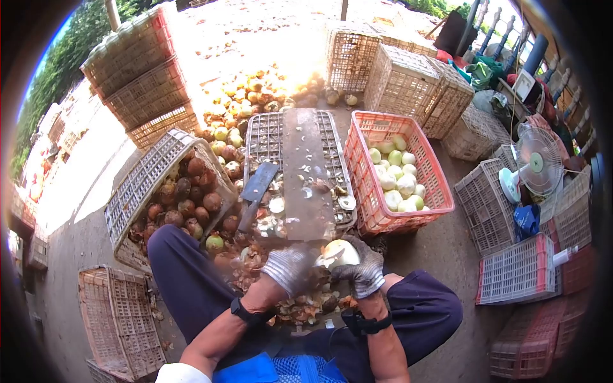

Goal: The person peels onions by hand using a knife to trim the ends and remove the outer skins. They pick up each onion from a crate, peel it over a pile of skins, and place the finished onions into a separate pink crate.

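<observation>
A partly peeled onion (341,254), pale with some brown skin still on it, is in my right hand (365,271), whose gloved fingers are wrapped round it. My left hand (287,267), also in a grey-white glove, is just left of the onion, its fingertips smeared by motion. Between my knees, loose onion skins (313,307) cover the ground. Ahead of my hands, a board (302,172) lies across an upturned plastic crate (265,137). A cleaver (258,185) rests at the board's left side, handle toward me.
At left, a tipped crate (131,191) spills unpeeled onions (186,207). A red crate (405,222) of peeled onions (396,169) stands at right. More onions (246,96) lie behind. Stacked crates (140,64) rise back left; a fan (539,161) stands on crates at far right.
</observation>
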`<action>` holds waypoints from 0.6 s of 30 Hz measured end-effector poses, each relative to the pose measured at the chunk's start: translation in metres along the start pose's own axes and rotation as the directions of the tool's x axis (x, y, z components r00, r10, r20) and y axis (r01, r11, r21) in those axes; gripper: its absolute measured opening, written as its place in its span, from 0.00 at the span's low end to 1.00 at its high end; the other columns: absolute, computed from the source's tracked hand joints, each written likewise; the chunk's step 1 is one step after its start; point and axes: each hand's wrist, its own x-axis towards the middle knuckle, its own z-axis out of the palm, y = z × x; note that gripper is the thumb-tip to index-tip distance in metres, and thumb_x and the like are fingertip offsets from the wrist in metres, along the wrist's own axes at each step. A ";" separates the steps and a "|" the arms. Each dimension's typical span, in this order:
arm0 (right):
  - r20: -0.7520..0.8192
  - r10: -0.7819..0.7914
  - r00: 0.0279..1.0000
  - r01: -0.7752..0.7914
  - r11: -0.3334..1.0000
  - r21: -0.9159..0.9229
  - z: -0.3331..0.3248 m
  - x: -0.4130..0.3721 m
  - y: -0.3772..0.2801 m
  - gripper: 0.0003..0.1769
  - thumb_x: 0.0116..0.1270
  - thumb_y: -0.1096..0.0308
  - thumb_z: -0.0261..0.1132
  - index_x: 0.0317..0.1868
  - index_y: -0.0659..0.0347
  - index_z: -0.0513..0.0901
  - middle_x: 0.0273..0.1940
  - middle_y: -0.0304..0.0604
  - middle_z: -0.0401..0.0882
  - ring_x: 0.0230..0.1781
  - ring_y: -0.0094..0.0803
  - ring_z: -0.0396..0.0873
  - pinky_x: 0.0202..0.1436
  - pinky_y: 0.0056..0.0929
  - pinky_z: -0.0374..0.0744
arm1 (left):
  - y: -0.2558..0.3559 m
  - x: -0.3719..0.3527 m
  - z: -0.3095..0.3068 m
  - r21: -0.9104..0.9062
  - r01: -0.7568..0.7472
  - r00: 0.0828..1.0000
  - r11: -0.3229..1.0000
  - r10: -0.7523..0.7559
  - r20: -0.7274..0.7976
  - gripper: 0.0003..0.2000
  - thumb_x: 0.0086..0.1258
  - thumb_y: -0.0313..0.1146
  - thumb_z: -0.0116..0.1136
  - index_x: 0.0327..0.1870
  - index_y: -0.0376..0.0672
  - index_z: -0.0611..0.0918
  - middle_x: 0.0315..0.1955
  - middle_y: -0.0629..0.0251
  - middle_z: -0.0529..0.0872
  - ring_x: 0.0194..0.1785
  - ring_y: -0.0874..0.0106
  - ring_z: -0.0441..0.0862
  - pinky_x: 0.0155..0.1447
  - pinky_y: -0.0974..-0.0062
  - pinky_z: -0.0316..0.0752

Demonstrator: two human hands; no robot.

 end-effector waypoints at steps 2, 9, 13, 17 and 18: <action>-0.020 0.006 1.000 -0.007 0.999 -0.050 0.001 -0.001 -0.001 0.47 0.27 0.67 0.85 0.55 0.63 0.79 0.47 0.42 0.83 0.47 0.28 0.80 0.53 0.29 0.81 | 0.007 0.002 -0.002 0.064 0.009 0.999 0.998 -0.012 0.052 0.12 0.59 0.35 0.60 0.43 0.43 0.80 0.31 0.53 0.81 0.32 0.52 0.81 0.34 0.56 0.75; -0.001 -0.029 1.000 0.028 0.984 -0.178 -0.004 0.003 0.007 0.48 0.25 0.65 0.86 0.55 0.61 0.79 0.48 0.41 0.83 0.48 0.29 0.80 0.55 0.29 0.79 | 0.000 0.013 -0.002 0.006 0.207 0.960 0.978 -0.205 0.190 0.10 0.58 0.36 0.60 0.37 0.41 0.82 0.31 0.49 0.83 0.36 0.50 0.82 0.37 0.55 0.77; 0.001 -0.042 0.999 0.042 0.982 -0.183 -0.002 0.001 0.003 0.48 0.25 0.64 0.86 0.55 0.61 0.79 0.47 0.41 0.83 0.48 0.29 0.80 0.56 0.29 0.79 | -0.021 0.005 0.013 0.005 0.152 0.980 0.988 -0.151 0.132 0.13 0.60 0.36 0.60 0.45 0.45 0.81 0.31 0.51 0.82 0.35 0.52 0.83 0.34 0.56 0.76; -0.019 -0.038 0.999 0.035 0.991 -0.130 -0.001 0.000 0.002 0.48 0.25 0.66 0.86 0.55 0.61 0.79 0.47 0.41 0.83 0.48 0.29 0.80 0.55 0.29 0.79 | 0.003 0.002 -0.008 -0.016 0.052 0.998 0.999 -0.052 0.020 0.13 0.60 0.37 0.61 0.44 0.44 0.83 0.31 0.52 0.82 0.34 0.52 0.83 0.34 0.57 0.76; -0.019 -0.037 0.999 0.035 0.992 -0.119 -0.001 0.001 0.004 0.48 0.24 0.66 0.86 0.55 0.61 0.79 0.48 0.41 0.83 0.48 0.29 0.80 0.55 0.29 0.79 | 0.004 0.003 -0.006 0.014 0.069 0.996 0.998 -0.069 0.057 0.13 0.60 0.38 0.61 0.44 0.45 0.83 0.31 0.51 0.83 0.34 0.52 0.83 0.34 0.57 0.76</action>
